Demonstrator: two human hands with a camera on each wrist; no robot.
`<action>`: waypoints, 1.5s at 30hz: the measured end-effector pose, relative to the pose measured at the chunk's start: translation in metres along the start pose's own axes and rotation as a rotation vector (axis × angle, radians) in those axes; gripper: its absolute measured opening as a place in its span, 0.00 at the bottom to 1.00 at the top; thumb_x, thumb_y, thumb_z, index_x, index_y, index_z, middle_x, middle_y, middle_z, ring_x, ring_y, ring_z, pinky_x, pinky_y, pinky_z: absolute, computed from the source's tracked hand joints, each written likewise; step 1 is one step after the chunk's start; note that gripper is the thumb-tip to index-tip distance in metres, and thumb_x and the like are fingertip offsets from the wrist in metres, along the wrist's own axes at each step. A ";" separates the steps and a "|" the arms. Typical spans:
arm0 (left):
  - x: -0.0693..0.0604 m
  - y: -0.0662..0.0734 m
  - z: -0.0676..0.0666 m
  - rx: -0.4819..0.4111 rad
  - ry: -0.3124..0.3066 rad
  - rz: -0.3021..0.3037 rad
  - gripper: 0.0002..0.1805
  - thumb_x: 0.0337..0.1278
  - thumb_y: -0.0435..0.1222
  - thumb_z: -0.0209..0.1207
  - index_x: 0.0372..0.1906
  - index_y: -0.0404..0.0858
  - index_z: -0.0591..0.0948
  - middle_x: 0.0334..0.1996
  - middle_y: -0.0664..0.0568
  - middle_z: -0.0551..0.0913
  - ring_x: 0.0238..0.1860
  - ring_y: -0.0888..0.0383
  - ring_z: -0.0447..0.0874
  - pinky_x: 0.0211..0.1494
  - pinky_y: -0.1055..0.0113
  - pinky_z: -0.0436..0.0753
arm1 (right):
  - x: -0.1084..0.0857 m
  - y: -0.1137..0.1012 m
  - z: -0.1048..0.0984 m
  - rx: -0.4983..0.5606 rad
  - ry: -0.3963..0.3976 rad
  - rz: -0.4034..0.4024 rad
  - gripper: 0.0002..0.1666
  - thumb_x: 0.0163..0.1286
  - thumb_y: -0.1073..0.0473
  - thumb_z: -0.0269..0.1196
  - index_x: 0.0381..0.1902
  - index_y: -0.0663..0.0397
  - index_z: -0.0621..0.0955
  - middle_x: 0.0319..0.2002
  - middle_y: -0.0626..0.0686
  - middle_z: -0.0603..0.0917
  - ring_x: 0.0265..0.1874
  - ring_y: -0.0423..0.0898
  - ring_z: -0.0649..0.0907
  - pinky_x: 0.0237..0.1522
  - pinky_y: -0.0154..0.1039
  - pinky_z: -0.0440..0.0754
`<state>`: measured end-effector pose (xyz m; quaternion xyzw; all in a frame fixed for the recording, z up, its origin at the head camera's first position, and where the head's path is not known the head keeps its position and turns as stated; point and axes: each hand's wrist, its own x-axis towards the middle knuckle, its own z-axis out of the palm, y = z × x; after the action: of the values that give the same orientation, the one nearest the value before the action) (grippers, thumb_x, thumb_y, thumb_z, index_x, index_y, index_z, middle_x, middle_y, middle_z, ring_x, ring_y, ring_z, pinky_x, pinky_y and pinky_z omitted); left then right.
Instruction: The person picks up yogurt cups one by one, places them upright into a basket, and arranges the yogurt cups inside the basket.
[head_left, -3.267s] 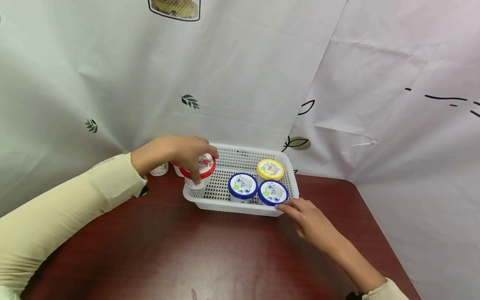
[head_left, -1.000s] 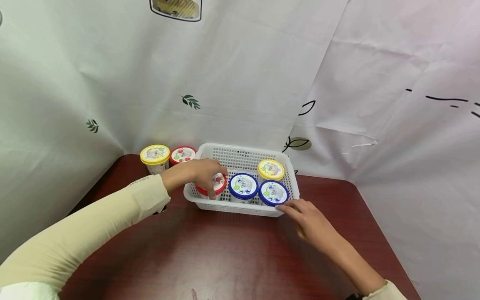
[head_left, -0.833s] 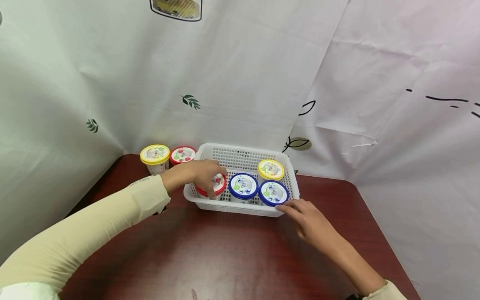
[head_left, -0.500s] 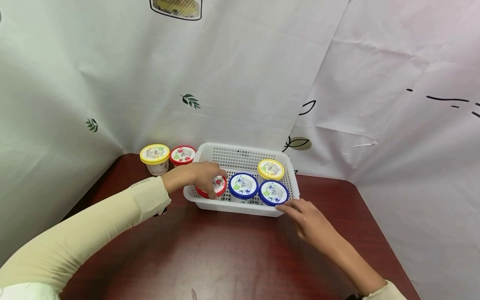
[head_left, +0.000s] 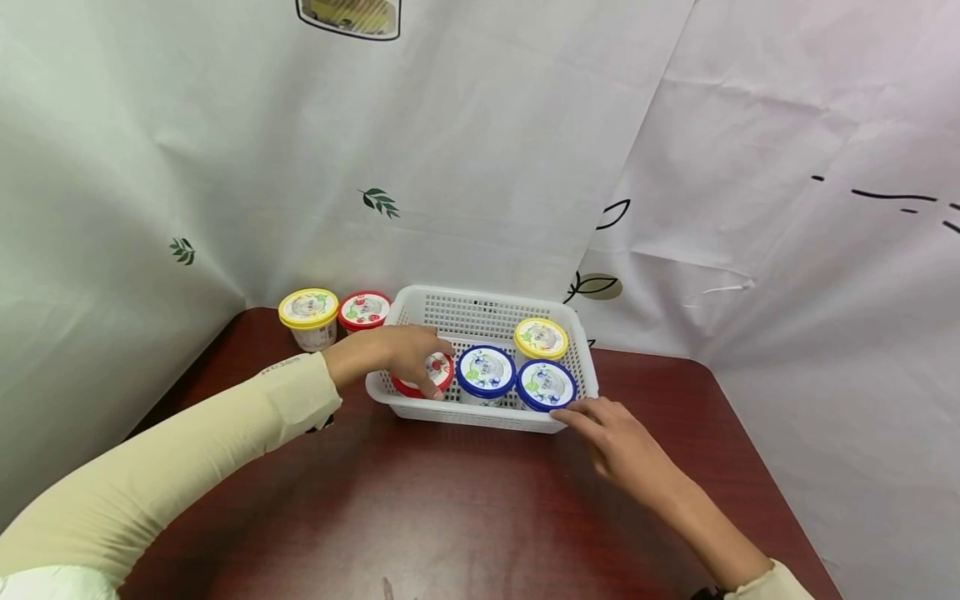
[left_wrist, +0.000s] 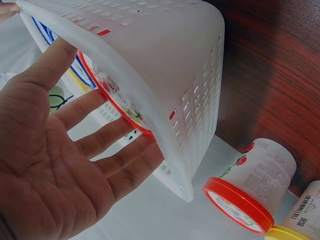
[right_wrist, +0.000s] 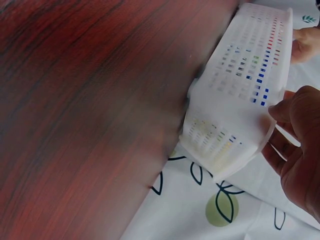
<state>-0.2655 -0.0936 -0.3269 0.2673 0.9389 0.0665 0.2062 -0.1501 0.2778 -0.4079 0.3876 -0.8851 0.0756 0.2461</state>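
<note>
A white perforated basket (head_left: 465,412) holds tubs with lids of several colours. At its left end my left hand (head_left: 401,354) grips the red-lidded tub (head_left: 441,372), thumb toward the front and fingers behind. In the left wrist view my left hand (left_wrist: 75,145) spans that tub's lid (left_wrist: 120,97), some fingertips hidden at its edge. At the front right corner my right hand (head_left: 622,442) pinches the basket rim, beside a blue-lidded tub (head_left: 546,384). The right wrist view shows my right hand (right_wrist: 300,145) with its thumb outside the basket wall (right_wrist: 235,110) and fingers behind the rim.
Another blue-lidded tub (head_left: 486,372) and a yellow-lidded tub (head_left: 542,338) sit in the basket. Left of it, a yellow-lidded tub (head_left: 309,308) and a red-lidded tub (head_left: 364,309) stand on the dark red table (head_left: 450,500). A white cloth wall (head_left: 487,167) rises behind.
My left hand has brought the red-lidded tub rightward and down into the basket from above its left rim. Over the last second it has barely moved. My right hand stays at the basket corner.
</note>
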 end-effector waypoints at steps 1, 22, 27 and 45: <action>0.000 0.000 0.000 -0.001 -0.002 -0.001 0.47 0.64 0.55 0.78 0.84 0.49 0.76 0.85 0.36 0.71 0.85 0.35 0.70 0.86 0.31 0.70 | 0.000 0.000 0.000 0.000 0.000 0.000 0.34 0.63 0.77 0.73 0.64 0.45 0.90 0.55 0.50 0.90 0.51 0.50 0.89 0.52 0.53 0.89; -0.004 -0.003 -0.003 -0.032 -0.015 -0.002 0.48 0.64 0.57 0.77 0.86 0.50 0.73 0.87 0.36 0.67 0.88 0.32 0.65 0.86 0.28 0.69 | 0.001 -0.001 0.000 -0.012 0.009 -0.007 0.31 0.64 0.75 0.74 0.63 0.46 0.90 0.54 0.50 0.90 0.50 0.50 0.89 0.51 0.51 0.89; -0.005 -0.002 -0.006 -0.028 -0.005 0.015 0.49 0.66 0.57 0.76 0.87 0.49 0.71 0.88 0.36 0.67 0.89 0.33 0.63 0.87 0.29 0.68 | 0.000 -0.001 0.000 -0.012 0.007 -0.005 0.32 0.64 0.76 0.74 0.63 0.46 0.90 0.54 0.50 0.90 0.50 0.50 0.89 0.52 0.52 0.89; -0.008 -0.013 -0.028 -0.030 0.016 0.005 0.47 0.65 0.53 0.78 0.85 0.44 0.75 0.84 0.39 0.74 0.85 0.36 0.69 0.85 0.35 0.73 | 0.001 -0.002 -0.001 -0.013 -0.005 -0.003 0.33 0.63 0.76 0.74 0.63 0.46 0.90 0.54 0.50 0.90 0.51 0.50 0.89 0.52 0.52 0.89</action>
<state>-0.2772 -0.1098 -0.3016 0.2659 0.9388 0.0832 0.2026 -0.1492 0.2762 -0.4064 0.3875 -0.8856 0.0688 0.2466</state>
